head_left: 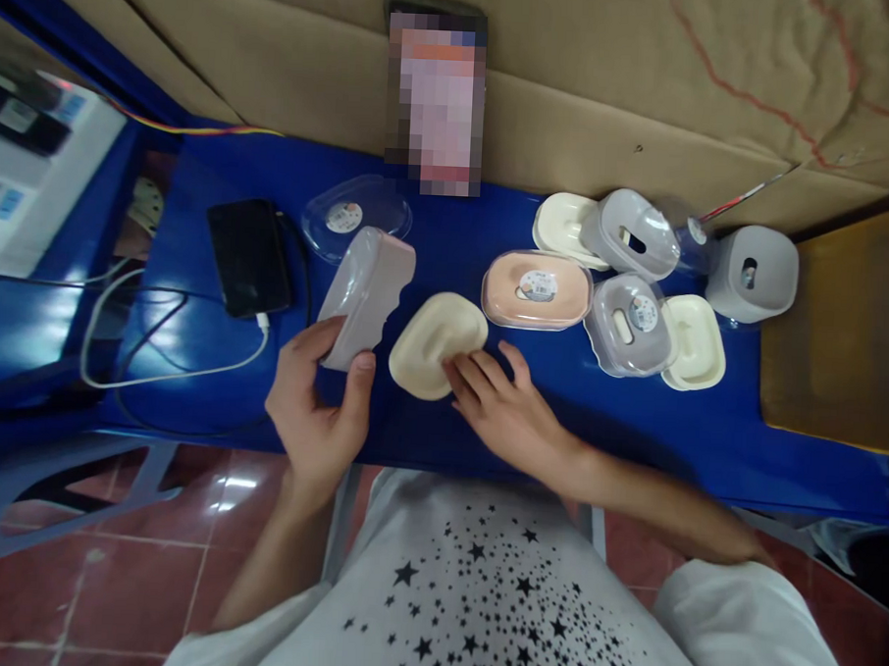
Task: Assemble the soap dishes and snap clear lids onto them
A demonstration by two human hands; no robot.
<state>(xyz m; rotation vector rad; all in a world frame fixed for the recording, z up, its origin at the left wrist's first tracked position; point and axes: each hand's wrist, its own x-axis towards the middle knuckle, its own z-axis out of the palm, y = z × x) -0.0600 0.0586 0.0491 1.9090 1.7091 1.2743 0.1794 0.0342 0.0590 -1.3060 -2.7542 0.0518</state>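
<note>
My left hand (320, 391) grips a pale lilac plastic container (368, 300), thumb on one side and fingers on the other. The container is tilted on its side, and part of one edge looks wavy. Just right of it is a cream oval dish (433, 342) with a raised middle. My right hand (504, 404) has its fingertips over that dish's right side, with the little finger held apart; its thumb is hidden. A clear oval cover (357, 216) with a round label lies behind the lilac container.
Right of my hands are a peach box (539, 290), a clear-covered grey box (631, 324), cream dishes (695, 342) and grey containers (753, 273). A phone (432, 102) leans at the back. A black device (248, 256) with a white cable lies left; a brown carton (842, 331) stands right.
</note>
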